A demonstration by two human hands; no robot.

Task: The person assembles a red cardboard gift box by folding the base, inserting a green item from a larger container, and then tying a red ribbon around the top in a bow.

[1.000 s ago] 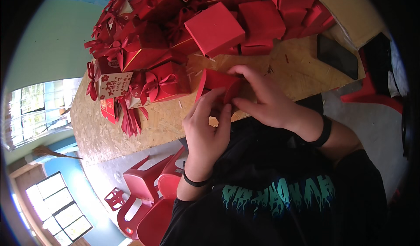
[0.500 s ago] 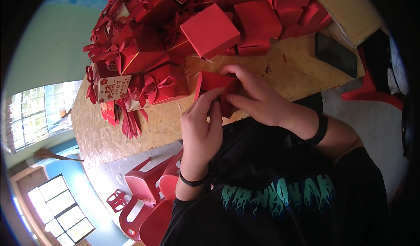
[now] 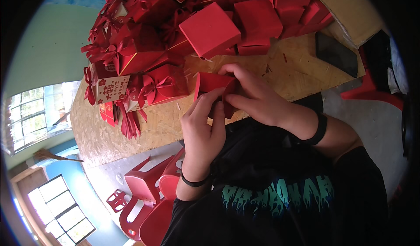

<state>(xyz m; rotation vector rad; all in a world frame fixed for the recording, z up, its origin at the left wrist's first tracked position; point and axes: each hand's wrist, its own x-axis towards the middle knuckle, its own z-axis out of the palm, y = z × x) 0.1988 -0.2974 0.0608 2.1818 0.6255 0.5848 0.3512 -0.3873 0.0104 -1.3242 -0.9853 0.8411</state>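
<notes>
Over the table (image 3: 162,125), the near-left side of an open red box (image 3: 211,80) is being gripped between the left hand's (image 3: 203,125) thumb and fingers; its right side is being pinched by the right hand (image 3: 253,95). Something light, springy and easily creased is seemingly being handled, best being held along its folds. Compared with a second ago, the right hand is being shifted slightly leftward.

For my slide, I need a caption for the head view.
Left hand and right hand hold folded red card at a wooden table, near ribbon-tied red boxes.
</notes>
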